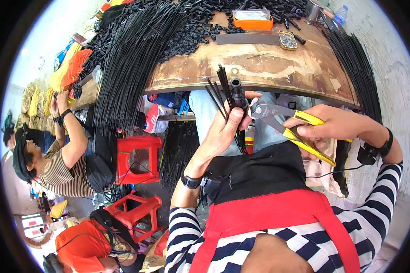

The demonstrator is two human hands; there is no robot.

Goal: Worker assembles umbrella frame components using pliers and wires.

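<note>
Left hand (225,129) clenched on bundle of thin black rods (224,93) with black tube (237,91), long axis 12–6 o'clock, plier tips touching at 3 o'clock; right hand (335,125) gripping yellow-handled pliers (284,122), 1 tool.

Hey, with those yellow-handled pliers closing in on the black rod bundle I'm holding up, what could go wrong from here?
1. The pliers have their tips right beside the left hand; a slip could pinch its fingers.
2. The thin black rods fan out loosely from the black hub, so a squeeze might bend them or knock some free.
3. The work is held in the air, off the wooden table, so a dropped part would likely fall to the floor.
</note>
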